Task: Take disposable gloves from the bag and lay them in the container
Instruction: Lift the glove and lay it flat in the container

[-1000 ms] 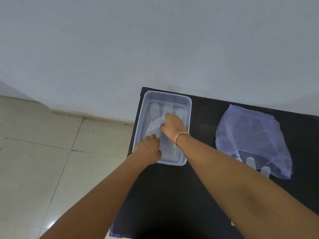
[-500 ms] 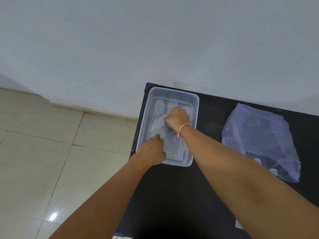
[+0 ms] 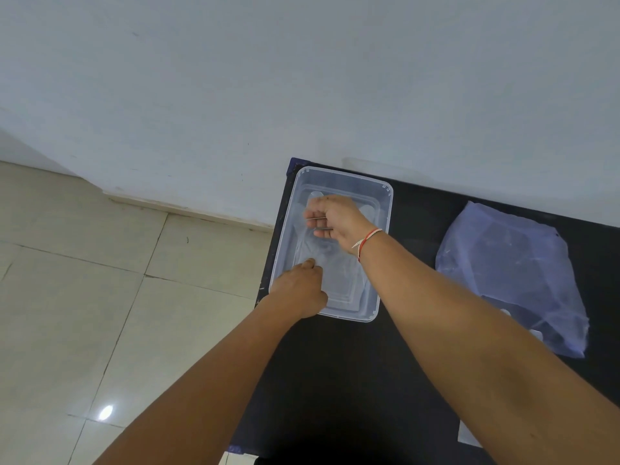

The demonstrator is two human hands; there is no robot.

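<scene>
Both hands in the container (image 3: 385,209): left hand (image 3: 298,290) pressing the glove (image 3: 330,263) (fingers curled), right hand (image 3: 332,218) loosely open, empty.

Both arms reach fwd. Left hand (image 3: 298,290) knuckles-up, fingers curled down; right hand (image 3: 335,219) raised, fingers loosely curled, apparently empty.

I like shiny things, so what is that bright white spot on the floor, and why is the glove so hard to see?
In the head view, the spot is a light reflected off the glossy floor tile; the glove is thin and clear, lying in a clear container, so it blends in; the right hand looks slightly blurred.
</scene>
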